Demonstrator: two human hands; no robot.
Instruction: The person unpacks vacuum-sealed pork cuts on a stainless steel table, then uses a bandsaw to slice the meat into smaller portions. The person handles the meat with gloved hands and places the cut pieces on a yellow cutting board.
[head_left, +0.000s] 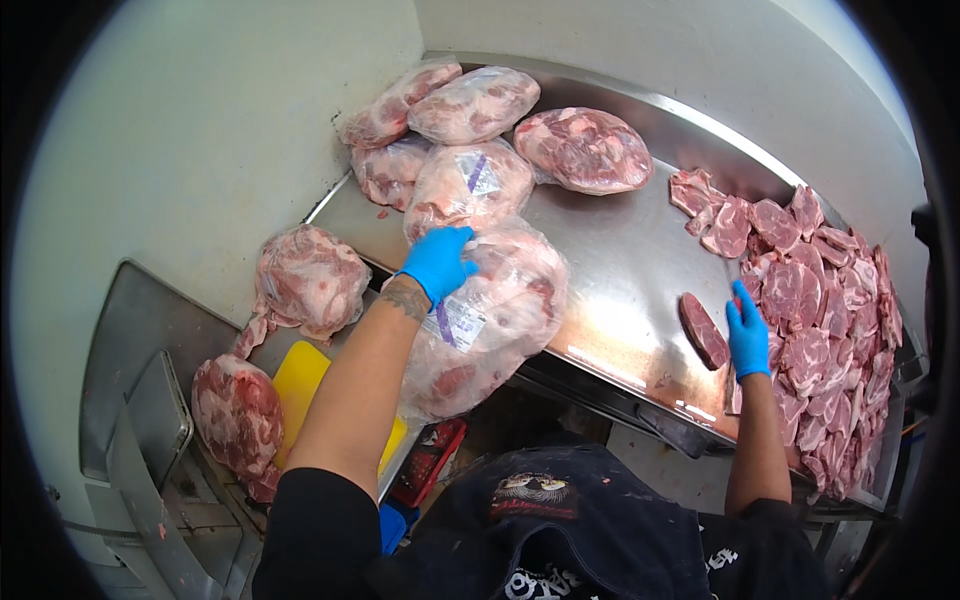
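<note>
My left hand (436, 266), in a blue glove, grips the plastic wrap at the upper end of a large bagged meat cut (517, 300). That cut hangs over the near edge of the steel table (615, 255) and has a label with a purple stripe. My right hand (748, 334), also in a blue glove, is closed around a thin tool whose red handle shows between the fingers; its far end is hard to make out. Just left of this hand, a single thick meat slice (703, 331) lies on the steel. A large pile of sliced meat (817, 322) is to its right.
Several bagged meat cuts (474, 105) are heaped at the table's back left corner, near the wall. Farther left lie a wrapped cut (311, 281), an unwrapped piece (238, 416) and a yellow cutting board (300, 375). Metal machine parts (154, 427) stand at lower left, a red crate (427, 461) below.
</note>
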